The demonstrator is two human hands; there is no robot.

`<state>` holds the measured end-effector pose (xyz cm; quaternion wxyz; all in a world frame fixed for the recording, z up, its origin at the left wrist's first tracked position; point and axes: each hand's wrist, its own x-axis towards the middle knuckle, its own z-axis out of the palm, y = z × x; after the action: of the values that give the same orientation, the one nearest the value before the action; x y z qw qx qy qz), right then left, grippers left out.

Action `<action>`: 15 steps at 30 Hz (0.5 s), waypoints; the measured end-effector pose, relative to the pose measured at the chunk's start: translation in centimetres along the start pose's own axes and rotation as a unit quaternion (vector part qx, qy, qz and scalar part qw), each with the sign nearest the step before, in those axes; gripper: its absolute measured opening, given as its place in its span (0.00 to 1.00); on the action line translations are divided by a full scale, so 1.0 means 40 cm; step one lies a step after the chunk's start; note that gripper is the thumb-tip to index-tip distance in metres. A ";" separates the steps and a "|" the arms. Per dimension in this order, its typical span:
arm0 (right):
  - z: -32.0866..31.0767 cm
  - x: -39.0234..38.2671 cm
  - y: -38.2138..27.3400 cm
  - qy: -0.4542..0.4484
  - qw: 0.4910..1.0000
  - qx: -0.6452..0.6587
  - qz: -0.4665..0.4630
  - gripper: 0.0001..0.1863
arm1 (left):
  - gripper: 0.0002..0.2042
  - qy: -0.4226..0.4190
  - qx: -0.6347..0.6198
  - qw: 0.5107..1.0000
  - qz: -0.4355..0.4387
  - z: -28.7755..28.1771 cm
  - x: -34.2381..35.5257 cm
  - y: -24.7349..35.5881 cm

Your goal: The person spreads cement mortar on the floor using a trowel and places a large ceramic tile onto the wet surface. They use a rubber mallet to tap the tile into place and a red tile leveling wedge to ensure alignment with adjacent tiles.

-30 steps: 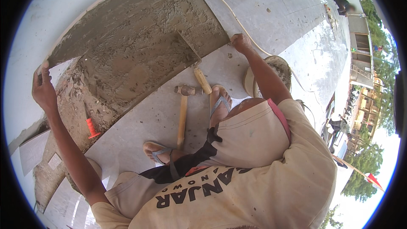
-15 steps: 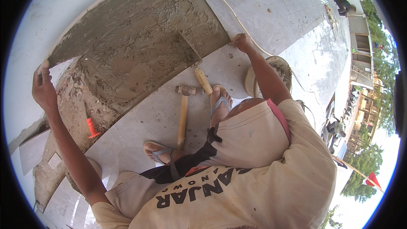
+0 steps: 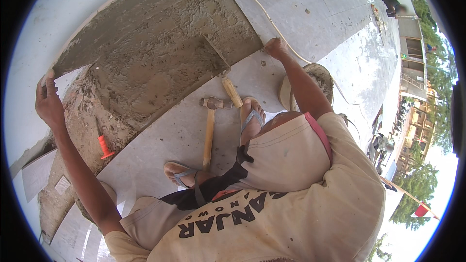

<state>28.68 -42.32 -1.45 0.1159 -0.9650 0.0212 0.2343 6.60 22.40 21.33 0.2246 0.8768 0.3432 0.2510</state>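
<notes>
A broad bed of wet grey-brown mortar (image 3: 150, 73) spreads before me, up to the white wall at the left. My left hand (image 3: 48, 102) is at its near-left end by the wall, fingers bent around an edge; what they grip is unclear. At the bed's right corner, my right hand (image 3: 276, 48) is closed low over the tile edge, its fingertips hidden. A trowel (image 3: 228, 87) with a wooden handle lies with its blade on the mortar. Beside my feet rests a hammer (image 3: 208, 131) with a wooden handle.
An orange-handled tool (image 3: 104, 146) sticks in rubble at the left. A bucket (image 3: 318, 80) of mortar stands beneath my right forearm. A pale hose (image 3: 272, 22) crosses the grey tiles (image 3: 310, 14). Another person (image 3: 391, 7) crouches at the far right.
My left and right hands have shifted very slightly leftward. The mortar, trowel and hammer stay in the same places.
</notes>
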 end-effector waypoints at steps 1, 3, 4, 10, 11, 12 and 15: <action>0.003 0.006 0.006 0.006 1.000 0.003 0.001 0.14 | 0.26 0.002 -0.005 1.000 0.002 0.003 -0.001 0.001; 0.012 0.014 0.018 0.018 1.000 0.012 -0.001 0.14 | 0.25 0.000 -0.010 1.000 0.006 0.006 0.000 -0.001; 0.017 0.017 0.024 0.025 1.000 0.018 -0.005 0.14 | 0.25 -0.003 -0.010 1.000 0.007 0.006 0.003 -0.005; 0.022 0.031 0.032 0.015 1.000 0.015 0.001 0.14 | 0.25 -0.005 -0.014 1.000 -0.003 0.004 -0.002 0.009; 0.021 0.032 0.031 0.015 1.000 0.009 0.009 0.14 | 0.25 -0.006 -0.016 1.000 -0.004 0.004 -0.003 0.011; 0.020 0.031 0.026 0.008 1.000 0.018 0.014 0.14 | 0.25 -0.004 -0.015 1.000 -0.005 0.002 -0.003 0.010; 0.019 0.031 0.023 0.001 0.999 0.025 0.021 0.14 | 0.25 -0.001 -0.012 1.000 -0.011 0.001 -0.003 0.009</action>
<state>29.37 -43.03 -2.90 0.1353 -0.9613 0.0479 0.2352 6.71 22.09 21.47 0.2384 0.8705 0.3491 0.2521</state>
